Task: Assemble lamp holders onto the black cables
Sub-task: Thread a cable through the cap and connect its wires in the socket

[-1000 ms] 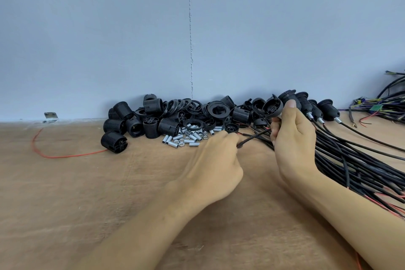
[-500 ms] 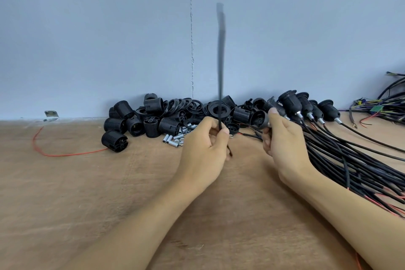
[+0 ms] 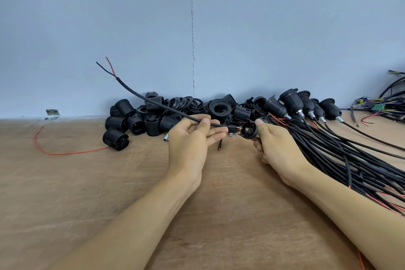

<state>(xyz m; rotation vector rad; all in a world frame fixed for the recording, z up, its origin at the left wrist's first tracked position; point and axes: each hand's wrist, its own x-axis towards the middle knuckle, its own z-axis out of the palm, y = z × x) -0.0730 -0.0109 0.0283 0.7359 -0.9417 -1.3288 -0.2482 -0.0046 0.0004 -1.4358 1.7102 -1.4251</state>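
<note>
Feeding one black cable into a lamp holder cap

Above the bench (image 3: 87, 204), the left hand (image 3: 190, 140) pinches the black cable (image 3: 153, 103) between thumb and fingers, close to the end that touches the cap. The right hand (image 3: 278, 153) has its grip closed around the holder cap (image 3: 248, 130). The step probably goes well if the pinch sits near the tip and the cap is kept steady, so that the thin wires enter the hole together without bending. Farther away, the loose holders (image 3: 135, 116) lie by the wall.
</note>
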